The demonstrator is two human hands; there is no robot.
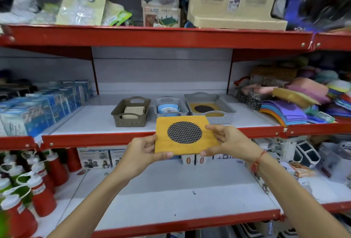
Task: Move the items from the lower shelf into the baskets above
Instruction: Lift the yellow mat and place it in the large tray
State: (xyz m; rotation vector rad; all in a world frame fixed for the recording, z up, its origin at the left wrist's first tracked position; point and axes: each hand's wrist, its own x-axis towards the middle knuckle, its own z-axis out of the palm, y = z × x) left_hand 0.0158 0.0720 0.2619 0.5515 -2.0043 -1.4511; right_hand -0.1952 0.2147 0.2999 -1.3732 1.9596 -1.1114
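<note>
I hold a square yellow pad [190,145] with a round black mesh centre, level with the red front edge of the middle shelf. My left hand [143,148] grips its left edge and my right hand [228,141] grips its right edge. Behind it on the middle shelf stand three baskets. The brown basket [121,117] holds a beige block. The small grey basket [159,109] holds a blue round item. The wide grey tray [228,113] has a similar yellow pad with a black circle lying in it.
The lower shelf [171,196] below my arms is white with a red edge. Red sauce bottles [38,186] stand at the left, blue boxes [47,104] on the middle shelf's left, and coloured cloths [296,108] at its right. Small boxes [98,159] sit at the lower shelf's back.
</note>
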